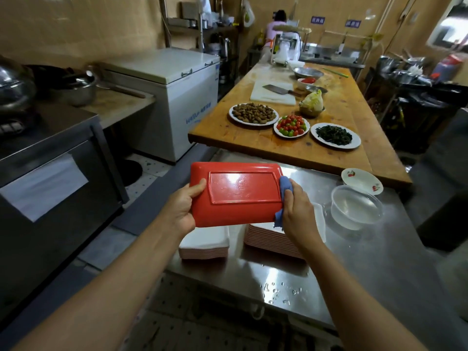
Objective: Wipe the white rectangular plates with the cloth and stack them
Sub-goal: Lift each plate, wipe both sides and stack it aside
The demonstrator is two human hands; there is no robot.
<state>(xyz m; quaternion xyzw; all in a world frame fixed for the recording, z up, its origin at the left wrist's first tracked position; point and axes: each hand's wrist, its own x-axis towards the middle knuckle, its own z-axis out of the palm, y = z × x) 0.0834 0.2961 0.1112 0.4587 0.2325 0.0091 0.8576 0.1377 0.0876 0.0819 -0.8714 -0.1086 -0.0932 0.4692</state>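
Low in the frame, two bare forearms reach up toward the centre. The left hand (186, 206) grips the left short edge of a rectangular plate (235, 193) held red underside up, thumb on top and fingers curled beneath. The right hand (295, 209) clenches a bunched blue cloth (285, 190) against the plate's right edge, so the wiping of this plate looks to be under way on its back face.

Just below the held plate, on the shiny steel worktop (354, 262), stand two piles of white-faced, red-edged rectangular plates: a lower left stack (205, 245) and a taller right stack (276, 239). Which pile is wiped and which is waiting cannot be told from here; judging by their height, many plates have been handled or remain, and the one in hand has yet to be set down.

Water drops (281, 291) lie near the worktop's front edge at lower centre. Right of the stacks sit a clear plastic bowl (357, 206) and a small white dish with cherry print (362, 181). The left stack sits close to the worktop's left edge, leaving little margin there; open steel lies toward the lower right.

Beyond, in the upper half, a wooden table (329, 148) carries plates of food.
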